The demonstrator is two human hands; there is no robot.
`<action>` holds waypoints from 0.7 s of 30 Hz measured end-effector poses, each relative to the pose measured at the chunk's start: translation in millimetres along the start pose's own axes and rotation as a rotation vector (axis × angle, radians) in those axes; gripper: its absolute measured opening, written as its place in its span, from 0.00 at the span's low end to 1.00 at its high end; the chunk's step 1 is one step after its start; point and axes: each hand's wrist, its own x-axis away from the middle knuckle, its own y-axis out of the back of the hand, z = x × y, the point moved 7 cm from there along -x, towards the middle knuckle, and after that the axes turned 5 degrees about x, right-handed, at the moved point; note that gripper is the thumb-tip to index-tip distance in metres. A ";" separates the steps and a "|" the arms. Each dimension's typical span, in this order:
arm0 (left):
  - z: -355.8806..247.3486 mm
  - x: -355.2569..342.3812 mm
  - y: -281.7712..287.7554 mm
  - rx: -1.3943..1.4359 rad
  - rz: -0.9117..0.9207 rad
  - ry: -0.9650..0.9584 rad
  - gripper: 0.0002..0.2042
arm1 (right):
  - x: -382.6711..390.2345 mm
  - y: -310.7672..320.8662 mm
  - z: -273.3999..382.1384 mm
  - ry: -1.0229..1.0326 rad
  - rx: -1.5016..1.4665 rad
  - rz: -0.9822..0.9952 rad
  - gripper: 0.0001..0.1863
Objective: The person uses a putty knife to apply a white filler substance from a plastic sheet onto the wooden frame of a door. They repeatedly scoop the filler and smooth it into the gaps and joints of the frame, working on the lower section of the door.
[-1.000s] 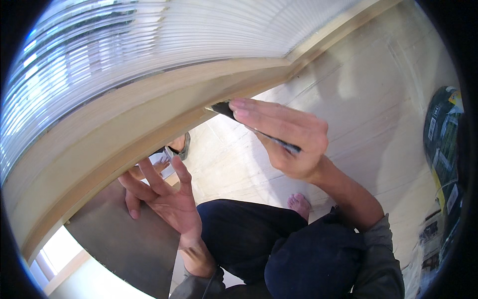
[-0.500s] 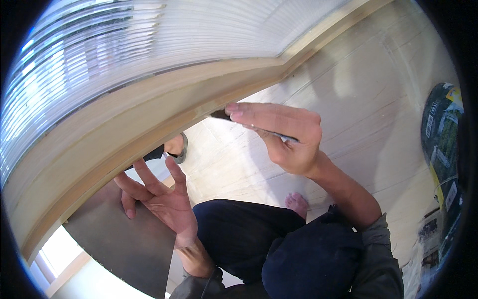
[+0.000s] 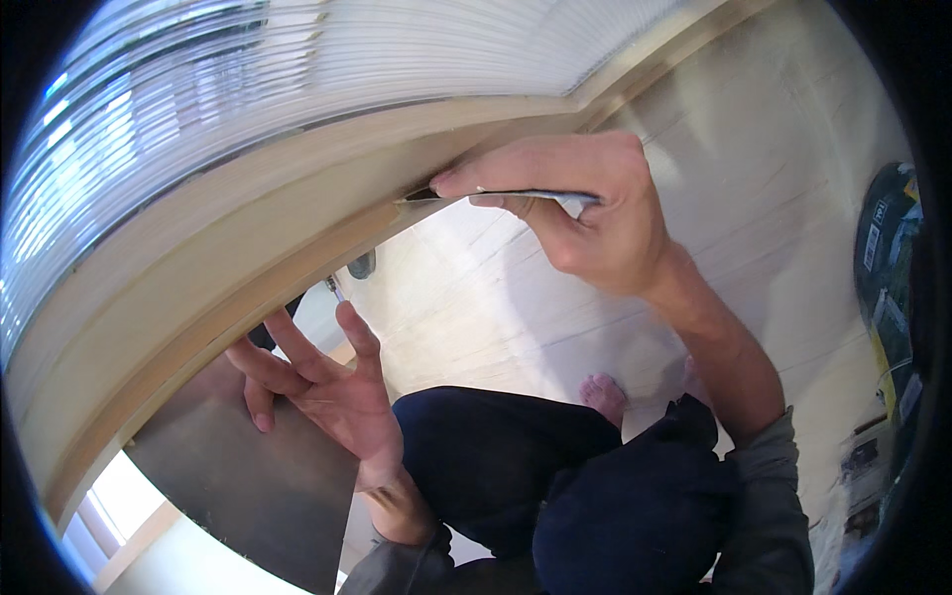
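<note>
A pale wooden frame (image 3: 297, 198) curves across the upper left, bordering a ribbed translucent panel (image 3: 416, 50). My right hand (image 3: 595, 213) pinches a thin, flat, dark-and-white folded piece (image 3: 531, 192) that looks like sandpaper. Its dark tip meets the frame's lower edge, with my fingertips lying against the wood there. My left hand (image 3: 332, 392) is open, palm up and fingers spread, holding nothing. Its fingertips reach close to the underside of the frame, over a dark grey-brown flat sheet (image 3: 248, 476); whether they touch either one, I cannot tell.
Pale plank-like flooring (image 3: 476, 288) spreads below. A dark green bag (image 3: 883, 258) with labels lies along the right rim. My bare foot (image 3: 603, 397) shows beyond my dark-clothed knees. Past the frame, a dark shoe (image 3: 362, 264) is partly visible.
My right hand has moved up and slightly right, pressing the folded piece closer to the frame. My left hand stays almost in place.
</note>
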 end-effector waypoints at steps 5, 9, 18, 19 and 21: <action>2.0 -2.4 1.1 0.031 -0.013 -0.016 0.16 | -2.0 5.2 5.7 -0.046 -0.097 0.092 0.13; 5.3 -4.8 3.4 0.009 -0.033 -0.027 0.16 | 1.2 14.2 -2.2 -0.006 -0.069 0.010 0.14; -0.9 4.6 8.4 0.066 -0.035 -0.033 0.16 | 2.8 -5.9 4.8 0.011 -0.043 0.025 0.12; -0.5 5.7 8.0 0.057 -0.032 -0.033 0.17 | 4.0 -5.7 6.9 0.028 -0.038 0.039 0.12; 0.7 2.4 6.9 0.041 -0.028 -0.029 0.17 | 7.9 -6.8 3.0 -0.052 -0.077 0.112 0.11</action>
